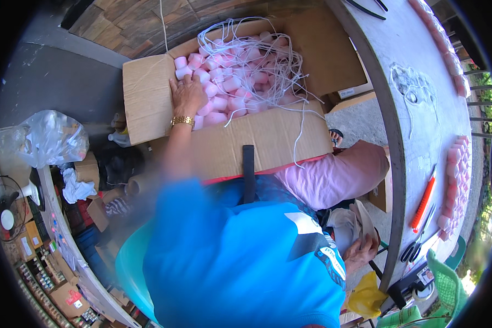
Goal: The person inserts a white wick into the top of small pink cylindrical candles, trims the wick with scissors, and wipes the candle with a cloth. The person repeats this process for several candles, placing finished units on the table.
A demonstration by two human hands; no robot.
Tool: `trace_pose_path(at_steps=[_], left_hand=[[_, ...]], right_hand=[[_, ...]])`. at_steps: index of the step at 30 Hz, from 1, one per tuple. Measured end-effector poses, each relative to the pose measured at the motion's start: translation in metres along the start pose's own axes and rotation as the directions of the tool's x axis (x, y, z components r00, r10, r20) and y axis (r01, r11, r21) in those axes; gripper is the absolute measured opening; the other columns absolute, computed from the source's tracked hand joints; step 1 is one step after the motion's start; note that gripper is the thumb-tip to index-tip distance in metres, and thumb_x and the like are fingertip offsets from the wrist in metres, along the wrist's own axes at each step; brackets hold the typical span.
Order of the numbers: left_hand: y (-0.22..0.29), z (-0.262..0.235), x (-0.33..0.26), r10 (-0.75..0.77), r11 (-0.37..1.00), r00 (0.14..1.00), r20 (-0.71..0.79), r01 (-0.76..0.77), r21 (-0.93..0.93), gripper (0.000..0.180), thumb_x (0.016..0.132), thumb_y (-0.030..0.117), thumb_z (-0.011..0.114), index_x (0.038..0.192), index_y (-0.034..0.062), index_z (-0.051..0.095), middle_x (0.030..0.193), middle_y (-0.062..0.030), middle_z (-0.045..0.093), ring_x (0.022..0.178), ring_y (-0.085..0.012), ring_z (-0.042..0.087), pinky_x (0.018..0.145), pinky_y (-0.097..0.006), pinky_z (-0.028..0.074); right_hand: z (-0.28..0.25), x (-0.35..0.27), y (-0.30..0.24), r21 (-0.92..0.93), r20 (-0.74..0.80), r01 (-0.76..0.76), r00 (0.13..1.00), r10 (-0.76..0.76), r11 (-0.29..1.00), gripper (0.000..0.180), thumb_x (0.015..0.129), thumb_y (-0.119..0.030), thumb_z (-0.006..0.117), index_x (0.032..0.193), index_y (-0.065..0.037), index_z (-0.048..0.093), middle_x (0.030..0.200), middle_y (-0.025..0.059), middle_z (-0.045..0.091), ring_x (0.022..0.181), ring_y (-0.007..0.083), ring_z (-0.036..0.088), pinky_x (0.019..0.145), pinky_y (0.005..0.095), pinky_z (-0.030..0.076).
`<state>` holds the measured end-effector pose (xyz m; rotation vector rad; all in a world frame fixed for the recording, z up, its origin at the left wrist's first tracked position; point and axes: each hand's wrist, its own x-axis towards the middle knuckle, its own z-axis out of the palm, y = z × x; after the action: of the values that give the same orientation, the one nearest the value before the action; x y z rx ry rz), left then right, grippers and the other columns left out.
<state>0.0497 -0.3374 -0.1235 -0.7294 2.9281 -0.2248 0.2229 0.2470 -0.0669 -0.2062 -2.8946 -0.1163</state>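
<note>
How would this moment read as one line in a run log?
left hand: on pink cylinders in cardboard box | right hand: by pale cloth, grip unclear | white strings: tangled over cylinders

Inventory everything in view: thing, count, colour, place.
cardboard box: one, brown, before person
cylindrical pieces: many, pink, in box
cords: many, white, over pieces
table: one, grey, right
pink rows: two groups, pink, table's outer edge
cutter: one, orange, on table
scissors: one, black handles, near cutter
plastic bag: one, clear, left
fan: one, black-white, far left
chair: one, teal, under person
shelf items: uncountably small, mixed, lower left
shirt: one, blue, on person
watch: one, gold, left wrist
left hand: one, bare, on pieces
right hand: one, bare, lower right
</note>
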Motion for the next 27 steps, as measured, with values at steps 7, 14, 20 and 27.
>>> trace_pose_path(at_steps=[7, 14, 20, 27], left_hand=[[0.009, -0.013, 0.013, 0.085, 0.994, 0.996, -0.024, -0.083, 0.076, 0.048, 0.085, 0.023, 0.058, 0.131, 0.015, 0.045, 0.132, -0.0078, 0.053, 0.126, -0.0314, 0.049, 0.102, -0.077, 0.016], [0.004, -0.011, 0.011, 0.265, 0.951, 0.964, 0.008, -0.263, 0.16, 0.059, 0.074, 0.038, 0.073, 0.129, 0.0222, 0.057, 0.124, -0.0123, 0.057, 0.116, -0.0304, 0.055, 0.098, -0.052, 0.042], [0.008, -0.013, 0.049, 0.358, 0.895, 0.873, -0.332, -0.422, -0.144, 0.042, 0.075, 0.033, 0.069, 0.107, 0.0068, 0.062, 0.109, -0.0179, 0.061, 0.098, -0.0376, 0.06, 0.081, -0.049, 0.048], [0.211, -0.18, -0.125, 0.888, -0.173, 0.243, -0.39, -0.61, -0.773, 0.031, 0.069, 0.015, 0.071, 0.097, 0.003, 0.064, 0.118, -0.0132, 0.053, 0.107, -0.0265, 0.055, 0.092, -0.037, 0.043]], right_hand=[[-0.011, 0.002, -0.01, 0.025, -0.111, -0.254, 0.96, 0.256, 0.967, 0.035, 0.086, -0.011, 0.057, 0.121, -0.011, 0.059, 0.123, 0.0269, 0.051, 0.112, 0.0435, 0.053, 0.093, 0.047, 0.045], [-0.033, 0.025, -0.036, 0.233, -0.113, -0.287, 0.941, 0.319, 0.929, 0.028, 0.084, -0.003, 0.059, 0.111, -0.005, 0.064, 0.12, 0.0216, 0.055, 0.114, 0.0393, 0.053, 0.095, 0.0444, 0.044], [-0.052, 0.005, -0.039, 0.508, -0.009, -0.402, 0.882, 0.471, 0.762, 0.019, 0.088, -0.002, 0.058, 0.105, -0.001, 0.066, 0.108, 0.0141, 0.063, 0.098, 0.027, 0.064, 0.084, 0.0353, 0.051], [-0.068, 0.037, -0.098, 0.777, 0.502, -0.433, 0.864, 0.034, -0.456, 0.048, 0.096, -0.021, 0.058, 0.137, -0.004, 0.041, 0.121, 0.0084, 0.055, 0.102, 0.0159, 0.059, 0.081, 0.0288, 0.051]])
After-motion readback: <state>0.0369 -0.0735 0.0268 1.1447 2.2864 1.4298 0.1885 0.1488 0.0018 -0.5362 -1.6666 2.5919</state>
